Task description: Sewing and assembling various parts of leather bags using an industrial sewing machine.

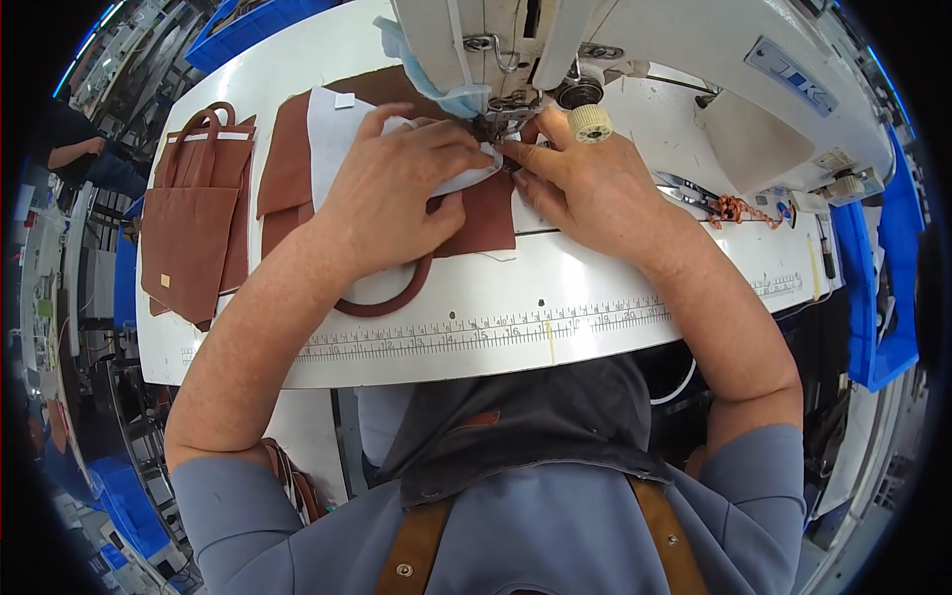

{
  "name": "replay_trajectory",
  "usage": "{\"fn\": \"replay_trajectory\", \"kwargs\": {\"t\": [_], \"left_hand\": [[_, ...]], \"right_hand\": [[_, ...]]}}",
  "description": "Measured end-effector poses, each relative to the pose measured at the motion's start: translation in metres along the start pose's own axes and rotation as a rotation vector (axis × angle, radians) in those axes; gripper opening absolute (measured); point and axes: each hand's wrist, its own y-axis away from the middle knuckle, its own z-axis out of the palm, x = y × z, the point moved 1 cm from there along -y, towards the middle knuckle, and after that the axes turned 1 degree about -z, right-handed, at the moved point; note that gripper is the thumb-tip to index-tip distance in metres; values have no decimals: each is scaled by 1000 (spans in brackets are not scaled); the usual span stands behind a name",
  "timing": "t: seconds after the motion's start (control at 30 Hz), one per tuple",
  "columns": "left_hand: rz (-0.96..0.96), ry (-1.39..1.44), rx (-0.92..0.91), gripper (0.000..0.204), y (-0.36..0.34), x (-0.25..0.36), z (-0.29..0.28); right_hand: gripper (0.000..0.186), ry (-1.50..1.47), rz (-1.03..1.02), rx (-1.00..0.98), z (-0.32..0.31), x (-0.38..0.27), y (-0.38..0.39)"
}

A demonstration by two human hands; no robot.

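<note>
My left hand (pixel 397 188) lies flat, fingers spread and pressing down on a white fabric piece (pixel 332 134) that sits on top of a brown fabric panel (pixel 486 218) on the white counter (pixel 595 297), right in front of the sewing machine (pixel 615 50). My right hand (pixel 585 174) rests just beside it, fingertips drawn together and pinching the edge of the white piece close under the needle area; the two hands nearly touch there. The white piece runs with its long axis from my left toward the machine's foot, its narrow end pointing at the needle. The brown panel spreads wider beneath it, its long side lying across the counter from left to right, and a brown strap loop (pixel 392 297) curves out from under my left wrist toward me. To my left, well apart from the hands, a stack of finished brown bags (pixel 193 223) lies with handles pointing away from me; a small pale square label sits low on the top bag. A printed ruler strip (pixel 476 332) follows the near edge of the counter. A small white rectangular tag (pixel 344 100) lies on the far end of the white piece.
</note>
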Motion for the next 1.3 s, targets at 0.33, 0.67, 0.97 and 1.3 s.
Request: {"fn": "replay_trajectory", "kwargs": {"t": [0.33, 0.67, 0.97, 1.3], "left_hand": [[-113, 14, 229, 17, -11, 3, 13], [38, -63, 175, 9, -10, 11, 9], [3, 3, 180, 11, -6, 7, 15], [78, 0, 219, 9, -19, -14, 18]], "right_hand": [[20, -203, 9, 20, 6, 4, -4], [9, -165, -129, 106, 5, 10, -4], [12, -153, -95, 80, 2, 9, -1], [22, -153, 6, 40, 5, 12, -1]]}}
